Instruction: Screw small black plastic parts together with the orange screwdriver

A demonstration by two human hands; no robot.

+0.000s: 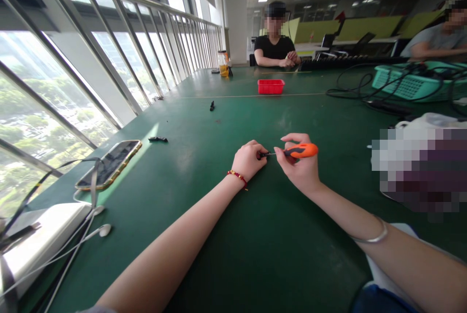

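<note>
The left hand [248, 158] rested on the green desk [204, 123], near the middle of the desk's near half, with its fingers curled shut around a small dark part [263, 155] that was mostly hidden by the fingertips. The right hand [298, 167] was just beside it, closed around the orange-and-black handle of a screwdriver [299, 151]; the tool lay nearly level, and its thin shaft pointed left so that the tip met the small dark part. A red bead bracelet [237, 175] sat on the left wrist and a metal bangle [372, 237] on the right forearm.

Toward the window edge of the desk lay a phone [110, 163] in a gold-rimmed case, with white earphones [102, 229] and their cord nearer the near left corner. Two small black pieces [158, 139] [212, 105] lay apart on the desk between the phone and the far end. A red tray [270, 86] stood farther up the desk. At the far end, a person in a black shirt [274, 49] sat with hands together on the desk.
</note>
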